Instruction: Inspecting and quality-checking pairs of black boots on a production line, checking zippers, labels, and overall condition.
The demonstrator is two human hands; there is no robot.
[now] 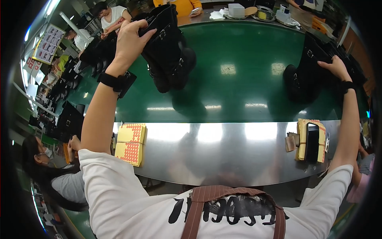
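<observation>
My left hand point(131, 42), raised at the upper left, has its thumb and fingers closed round the top of a pair of black buckled boots point(171, 53). The boots lean over the green belt, toes downward; whether they touch it I cannot tell. Far out to the right, my right hand point(338, 68) grips the shaft of another black buckled boot point(308, 69), with its toe pointing left. More black boot material sits behind that hand, partly hidden by it. Both wrists wear black bands.
A green belt point(234, 91) runs behind a steel ledge point(223, 159). On the ledge lie a stack of yellow sticker sheets point(133, 139), another stack point(303, 135), and a black phone point(312, 141). Boots line the left side. Co-workers are at the left, across and right.
</observation>
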